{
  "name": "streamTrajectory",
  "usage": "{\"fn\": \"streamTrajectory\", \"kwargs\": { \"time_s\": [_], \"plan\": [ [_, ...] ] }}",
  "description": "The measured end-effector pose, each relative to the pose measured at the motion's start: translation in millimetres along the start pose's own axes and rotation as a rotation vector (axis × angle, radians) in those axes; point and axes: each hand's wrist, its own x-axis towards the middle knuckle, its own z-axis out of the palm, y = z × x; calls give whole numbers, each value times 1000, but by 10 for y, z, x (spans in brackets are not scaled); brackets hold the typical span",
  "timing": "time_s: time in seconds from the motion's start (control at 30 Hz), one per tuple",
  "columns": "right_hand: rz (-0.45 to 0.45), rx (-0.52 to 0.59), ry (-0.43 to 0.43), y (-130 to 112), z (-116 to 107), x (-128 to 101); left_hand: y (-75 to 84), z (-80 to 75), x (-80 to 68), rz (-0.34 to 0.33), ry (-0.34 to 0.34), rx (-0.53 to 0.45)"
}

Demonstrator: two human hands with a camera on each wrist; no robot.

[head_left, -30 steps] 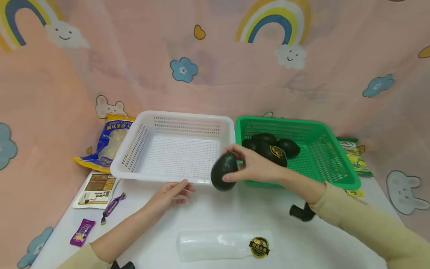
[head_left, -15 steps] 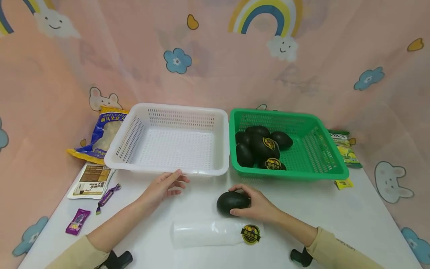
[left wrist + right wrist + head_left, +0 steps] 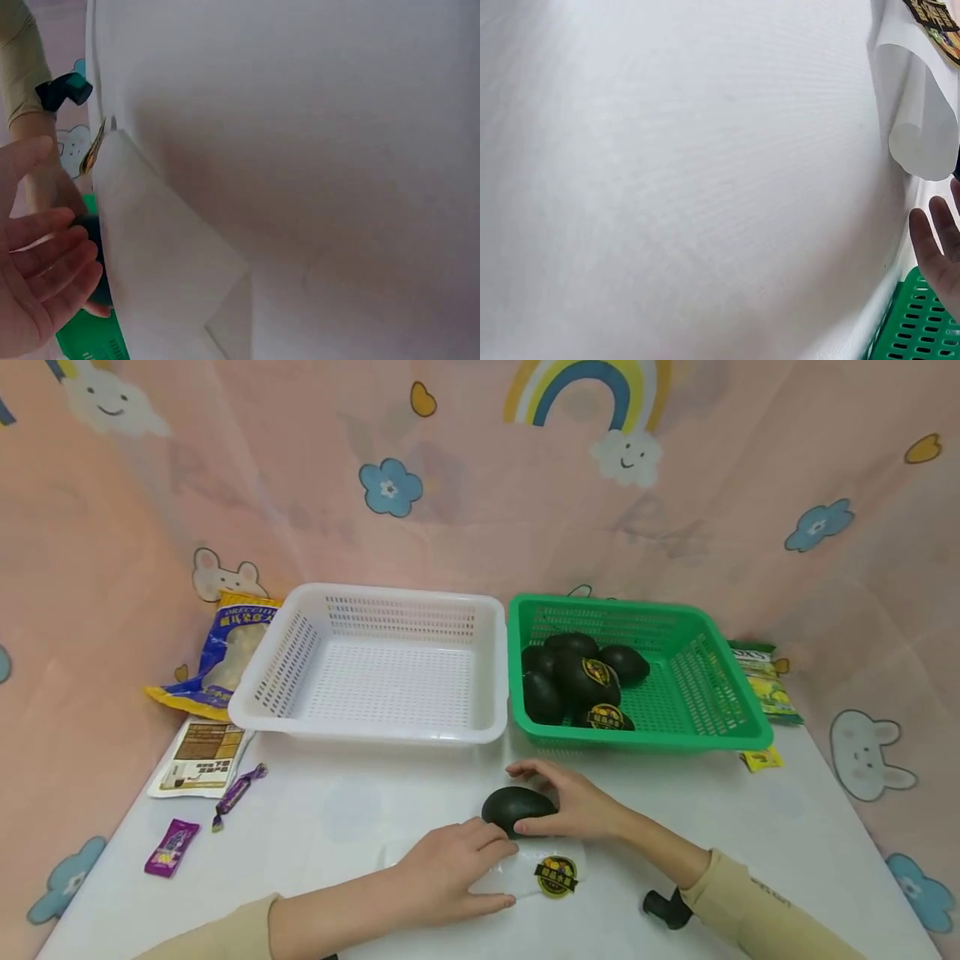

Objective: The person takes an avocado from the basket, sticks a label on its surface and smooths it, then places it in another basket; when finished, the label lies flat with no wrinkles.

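A dark avocado (image 3: 513, 807) lies on the white table just behind a white rolled sheet (image 3: 517, 881) with a round black-and-gold sticker (image 3: 557, 876). My right hand (image 3: 573, 797) is at the avocado's right end, thumb along its near side, fingers lifted and spread. In the right wrist view, the right fingers (image 3: 939, 247) are loosely extended beside the curled end of the sheet (image 3: 922, 127). My left hand (image 3: 453, 872) reaches over the rolled sheet, its fingertips close to the avocado and its fingers loosely extended. It hides the sheet's left part.
Behind stand a white basket (image 3: 367, 733) and a green basket (image 3: 652, 739) with several avocados (image 3: 585, 681). To the left lie a pasta bag (image 3: 232, 652), a white pouch (image 3: 201, 756) and two purple-wrapped sweets (image 3: 172, 847). Green (image 3: 767, 685) and yellow packets (image 3: 762, 760) lie right.
My right hand has brought the avocado from the baskets down to the table, and its fingers have loosened. My left hand has left the white basket's rim and moved right over the rolled sheet.
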Motion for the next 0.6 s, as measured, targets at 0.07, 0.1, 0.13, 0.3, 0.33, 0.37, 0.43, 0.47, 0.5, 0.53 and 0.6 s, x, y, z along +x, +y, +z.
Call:
{"fn": "streamTrajectory", "kwargs": {
  "time_s": [0.07, 0.1, 0.13, 0.3, 0.33, 0.37, 0.43, 0.47, 0.5, 0.53, 0.6],
  "plan": [
    [-5, 1, 8, -4, -15, -15, 24, 68, 25, 24, -18, 127],
    [-11, 1, 18, -8, -23, -27, 28, 95, 33, 35, -30, 183],
    [-20, 0, 34, -14, -28, -38, 23, 120, 35, 47, -40, 224],
    [-111, -25, 149, -64, -62, -132, -54, 184, -3, 108, 7, 239],
    [-134, -31, 168, -80, -70, -155, -75, 185, -20, 114, 29, 204],
    [-155, -36, 183, -97, -78, -178, -95, 184, -40, 118, 53, 165],
    [-194, -44, 202, -132, -92, -220, -129, 185, -79, 112, 100, 99],
    [-202, -46, 207, -145, -96, -240, -142, 188, -99, 102, 122, 83],
    [-202, -46, 211, -154, -98, -258, -153, 192, -115, 87, 141, 85],
    [-197, -45, 215, -159, -98, -272, -158, 193, -127, 64, 154, 96],
    [-191, -45, 224, -158, -89, -292, -158, 201, -145, -7, 163, 141]
  ]
}}
